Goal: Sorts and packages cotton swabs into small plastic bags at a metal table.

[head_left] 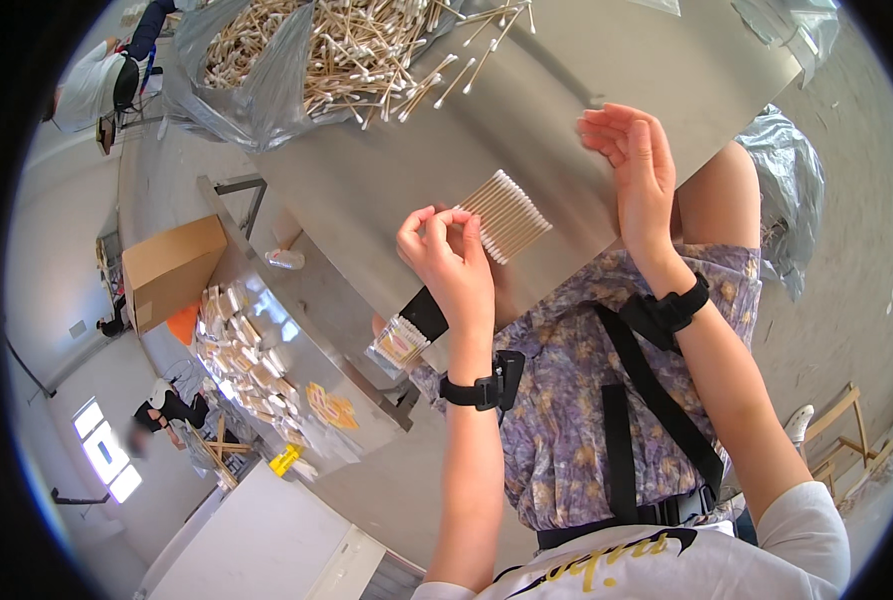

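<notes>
Left hand (451,262) nearest lens, fingers (428,222) pinched together on end of neat flat row of cotton swabs (508,216), row fanned out over steel worktop (606,90). Right hand (634,160) raised just beside row, not touching, fingers (611,125) apart and loosely curled, holding nothing. Black wrist straps on both arms. Below left hand, small packed swab bundle (400,343). Far end of worktop: loose swab heap (336,45) in grey plastic bag (251,100). Cardboard box (171,268) at left.

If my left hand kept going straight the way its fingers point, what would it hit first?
Most likely the row of cotton swabs on the metal table; the left hand already has its fingertips at the row's near end.
</notes>
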### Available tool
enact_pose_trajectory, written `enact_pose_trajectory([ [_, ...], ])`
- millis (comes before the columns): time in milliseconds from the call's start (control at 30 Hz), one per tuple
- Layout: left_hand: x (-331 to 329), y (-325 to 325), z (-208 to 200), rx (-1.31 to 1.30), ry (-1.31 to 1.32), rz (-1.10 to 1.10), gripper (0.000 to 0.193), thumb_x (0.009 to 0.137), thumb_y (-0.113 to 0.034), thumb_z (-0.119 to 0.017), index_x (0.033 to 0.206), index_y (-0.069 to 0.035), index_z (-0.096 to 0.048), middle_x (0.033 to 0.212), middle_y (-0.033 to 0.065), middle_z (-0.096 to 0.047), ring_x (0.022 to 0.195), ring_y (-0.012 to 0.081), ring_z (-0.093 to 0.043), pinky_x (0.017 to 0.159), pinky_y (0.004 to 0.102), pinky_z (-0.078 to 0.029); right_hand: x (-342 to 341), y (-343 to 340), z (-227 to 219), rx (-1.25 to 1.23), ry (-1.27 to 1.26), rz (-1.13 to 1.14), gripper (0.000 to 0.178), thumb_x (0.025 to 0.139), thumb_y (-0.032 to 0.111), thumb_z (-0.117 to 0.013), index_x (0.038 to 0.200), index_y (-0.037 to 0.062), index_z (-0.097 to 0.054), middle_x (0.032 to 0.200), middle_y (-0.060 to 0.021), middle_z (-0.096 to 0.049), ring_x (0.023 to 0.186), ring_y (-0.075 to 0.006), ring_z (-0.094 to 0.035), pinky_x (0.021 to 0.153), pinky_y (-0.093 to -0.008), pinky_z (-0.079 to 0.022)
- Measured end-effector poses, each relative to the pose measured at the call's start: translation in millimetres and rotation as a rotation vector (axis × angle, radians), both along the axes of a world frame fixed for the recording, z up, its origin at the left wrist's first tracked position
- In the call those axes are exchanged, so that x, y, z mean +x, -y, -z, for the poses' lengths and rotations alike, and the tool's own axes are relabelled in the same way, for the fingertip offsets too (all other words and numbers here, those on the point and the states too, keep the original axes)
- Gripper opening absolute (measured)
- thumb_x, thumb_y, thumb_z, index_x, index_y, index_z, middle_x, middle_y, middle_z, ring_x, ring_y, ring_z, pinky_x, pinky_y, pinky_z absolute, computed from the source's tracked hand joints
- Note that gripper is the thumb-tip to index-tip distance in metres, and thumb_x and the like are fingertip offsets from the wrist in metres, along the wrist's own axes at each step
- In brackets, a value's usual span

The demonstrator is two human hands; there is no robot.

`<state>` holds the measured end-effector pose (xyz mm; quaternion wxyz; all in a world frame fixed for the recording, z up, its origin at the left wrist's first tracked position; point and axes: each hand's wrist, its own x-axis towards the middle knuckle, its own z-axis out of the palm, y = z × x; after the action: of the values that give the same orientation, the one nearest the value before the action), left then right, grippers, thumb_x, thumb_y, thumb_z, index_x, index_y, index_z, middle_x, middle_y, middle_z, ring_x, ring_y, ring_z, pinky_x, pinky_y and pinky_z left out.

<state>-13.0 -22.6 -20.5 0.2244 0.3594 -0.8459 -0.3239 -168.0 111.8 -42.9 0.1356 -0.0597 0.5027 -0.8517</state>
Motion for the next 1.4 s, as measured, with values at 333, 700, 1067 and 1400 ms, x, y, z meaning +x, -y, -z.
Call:
enact_pose_trajectory([
  [333,-8,9,-10,-0.146,0.191,0.089,0.012,0.087,-0.015,-0.076,0.088,-0.007,-0.068,0.123,0.011,-0.052,0.119,0.0328,-0.046,0.101,0.0463,-0.04,5,0,-4,0.083,-0.032,-0.055,0.034,0.109,0.03,-0.046,0.118,-0.0003,-0.059,0.106,-0.0093,-0.068,0.101,-0.0162,-0.064,0.091,-0.0306,-0.051],
  [700,-2,4,-19,-0.203,0.107,0.123,0.014,0.094,-0.015,-0.068,0.095,-0.003,-0.062,0.126,0.0113,-0.053,0.122,0.0334,-0.044,0.104,0.0475,-0.037,26,11,-22,0.208,-0.077,-0.365,0.02,0.099,0.011,-0.062,0.117,0.0005,-0.062,0.104,-0.0046,-0.067,0.091,-0.0113,-0.063,0.08,-0.0253,-0.051],
  [1067,-4,5,-24,-0.001,0.037,0.302,0.052,0.098,-0.005,-0.046,0.148,0.004,-0.034,0.152,0.0191,-0.044,0.141,0.0391,-0.035,0.116,0.0504,-0.03,-18,-40,-86,0.51,-0.152,-0.301,0.021,0.094,0.008,-0.065,0.115,0.0058,-0.063,0.082,0.0,-0.064,0.072,-0.0062,-0.06,0.061,-0.0234,-0.05],
  [1400,0,-19,-27,0.008,0.184,0.246,0.065,0.095,-0.005,-0.049,0.153,0.006,-0.022,0.148,0.0229,-0.045,0.142,0.0406,-0.034,0.117,0.0512,-0.029,-52,-239,-94,1.699,-0.323,-0.137,0.038,0.095,0.014,-0.066,0.131,0.0078,-0.056,0.133,-0.0114,-0.061,0.119,-0.0261,-0.061,0.099,-0.0377,-0.05],
])
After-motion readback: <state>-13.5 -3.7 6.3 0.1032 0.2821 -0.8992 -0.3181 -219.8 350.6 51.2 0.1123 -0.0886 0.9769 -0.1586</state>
